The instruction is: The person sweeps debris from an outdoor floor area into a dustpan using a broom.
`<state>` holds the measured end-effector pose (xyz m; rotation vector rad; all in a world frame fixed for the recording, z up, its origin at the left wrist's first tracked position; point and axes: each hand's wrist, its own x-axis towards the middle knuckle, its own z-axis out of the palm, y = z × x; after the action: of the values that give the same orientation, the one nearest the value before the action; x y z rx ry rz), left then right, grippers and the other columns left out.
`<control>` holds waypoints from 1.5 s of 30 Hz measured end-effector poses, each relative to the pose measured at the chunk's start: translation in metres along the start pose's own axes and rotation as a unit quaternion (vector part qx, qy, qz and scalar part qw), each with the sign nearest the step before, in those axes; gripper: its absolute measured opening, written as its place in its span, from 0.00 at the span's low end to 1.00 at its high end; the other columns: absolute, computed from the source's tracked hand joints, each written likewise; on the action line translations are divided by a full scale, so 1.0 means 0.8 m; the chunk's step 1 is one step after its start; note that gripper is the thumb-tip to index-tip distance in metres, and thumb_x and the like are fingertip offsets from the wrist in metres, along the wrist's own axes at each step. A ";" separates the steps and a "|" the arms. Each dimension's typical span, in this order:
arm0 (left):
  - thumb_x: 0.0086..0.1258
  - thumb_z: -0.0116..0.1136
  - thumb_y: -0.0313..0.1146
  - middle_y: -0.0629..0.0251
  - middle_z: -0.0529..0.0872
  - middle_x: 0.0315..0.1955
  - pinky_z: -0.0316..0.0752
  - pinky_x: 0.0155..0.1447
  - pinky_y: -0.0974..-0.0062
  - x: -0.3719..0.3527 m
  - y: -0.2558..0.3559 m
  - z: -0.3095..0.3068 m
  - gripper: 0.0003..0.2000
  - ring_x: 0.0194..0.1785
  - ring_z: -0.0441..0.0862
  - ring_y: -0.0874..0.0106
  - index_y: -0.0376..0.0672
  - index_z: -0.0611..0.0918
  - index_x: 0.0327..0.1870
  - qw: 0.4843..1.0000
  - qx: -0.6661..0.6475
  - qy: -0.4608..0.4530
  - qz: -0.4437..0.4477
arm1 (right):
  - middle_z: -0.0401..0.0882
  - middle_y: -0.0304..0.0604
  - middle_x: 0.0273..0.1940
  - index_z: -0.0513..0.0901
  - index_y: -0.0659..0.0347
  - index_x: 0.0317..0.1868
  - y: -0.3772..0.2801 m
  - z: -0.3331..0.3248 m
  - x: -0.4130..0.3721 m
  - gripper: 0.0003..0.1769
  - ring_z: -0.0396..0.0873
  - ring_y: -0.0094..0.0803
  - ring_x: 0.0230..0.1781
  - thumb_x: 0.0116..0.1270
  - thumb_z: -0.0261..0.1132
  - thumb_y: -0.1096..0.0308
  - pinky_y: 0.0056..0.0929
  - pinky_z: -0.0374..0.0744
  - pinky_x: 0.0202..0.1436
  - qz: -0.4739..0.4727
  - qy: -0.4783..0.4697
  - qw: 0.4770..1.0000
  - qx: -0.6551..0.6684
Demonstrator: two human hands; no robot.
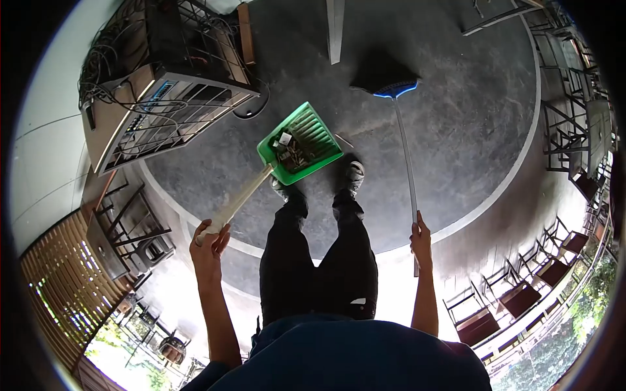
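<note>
My left hand (210,244) is closed around the upper end of a pale handle that belongs to a green dustpan (314,124). Scraps of debris (291,151), with a small white piece among them, lie in the pan near its handle side. The pan is in front of my feet, its ribbed lip angled up and to the right. My right hand (421,242) grips the long grey stick of a broom (405,148). Farther out on the right, the broom's blue head with dark bristles (386,73) is at the floor, apart from the dustpan.
A rack with equipment and tangled cables (166,107) stands at the left. A grey post (335,32) rises ahead. Chairs and desks (577,117) line the right side, with more chairs (521,296) behind. A thin light strip (343,141) lies on the dark floor (469,143) beside the dustpan.
</note>
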<state>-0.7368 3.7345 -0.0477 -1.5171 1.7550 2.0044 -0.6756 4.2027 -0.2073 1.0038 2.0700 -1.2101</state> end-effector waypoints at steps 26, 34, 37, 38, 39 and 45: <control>0.59 0.47 0.20 0.54 0.79 0.43 0.80 0.51 0.74 0.009 -0.045 -0.268 0.17 0.46 0.83 0.65 0.34 0.71 0.52 0.999 -0.001 -0.020 0.025 | 0.59 0.31 0.13 0.64 0.50 0.67 0.013 0.164 -0.184 0.24 0.57 0.18 0.09 0.72 0.48 0.63 0.22 0.59 0.11 -0.022 0.004 1.000 -0.001; 0.59 0.54 0.21 0.56 0.79 0.41 0.82 0.47 0.78 -0.028 -0.078 -0.295 0.17 0.41 0.84 0.68 0.34 0.72 0.51 0.997 -0.070 0.010 0.045 | 0.62 0.33 0.14 0.64 0.51 0.67 0.114 0.166 -0.183 0.24 0.59 0.19 0.09 0.71 0.48 0.64 0.23 0.60 0.11 -0.032 -0.022 0.999 -0.016; 0.59 0.54 0.21 0.55 0.80 0.41 0.82 0.46 0.78 -0.036 -0.087 -0.303 0.17 0.40 0.84 0.68 0.34 0.72 0.50 0.996 -0.076 0.010 0.050 | 0.63 0.33 0.15 0.64 0.51 0.67 0.174 0.168 -0.210 0.24 0.59 0.19 0.09 0.71 0.48 0.64 0.23 0.61 0.11 -0.063 -0.006 0.996 -0.070; 0.59 0.54 0.21 0.55 0.80 0.41 0.82 0.46 0.78 -0.039 -0.089 -0.305 0.17 0.40 0.84 0.68 0.34 0.71 0.50 0.995 -0.081 0.014 0.054 | 0.63 0.33 0.14 0.64 0.51 0.67 0.184 0.167 -0.219 0.24 0.59 0.19 0.09 0.72 0.48 0.64 0.23 0.61 0.11 -0.058 -0.010 0.996 -0.063; 0.59 0.54 0.21 0.55 0.80 0.41 0.82 0.46 0.78 -0.042 -0.091 -0.305 0.17 0.40 0.84 0.68 0.34 0.71 0.50 0.995 -0.078 0.011 0.057 | 0.63 0.32 0.14 0.64 0.51 0.67 0.190 0.167 -0.228 0.24 0.59 0.19 0.09 0.72 0.48 0.64 0.23 0.61 0.11 -0.054 -0.014 0.997 -0.056; 0.59 0.54 0.21 0.54 0.80 0.39 0.82 0.44 0.78 -0.057 -0.082 -0.303 0.16 0.39 0.84 0.67 0.33 0.71 0.50 0.992 -0.101 -0.010 0.070 | 0.62 0.32 0.14 0.64 0.49 0.67 0.127 0.139 -0.273 0.23 0.59 0.19 0.09 0.72 0.48 0.64 0.22 0.61 0.11 0.024 -0.066 0.994 0.089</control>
<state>-0.5271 3.5901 -0.0281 -1.4567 1.7420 2.3210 -0.4576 4.0644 -0.1449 1.0177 1.8532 -1.4151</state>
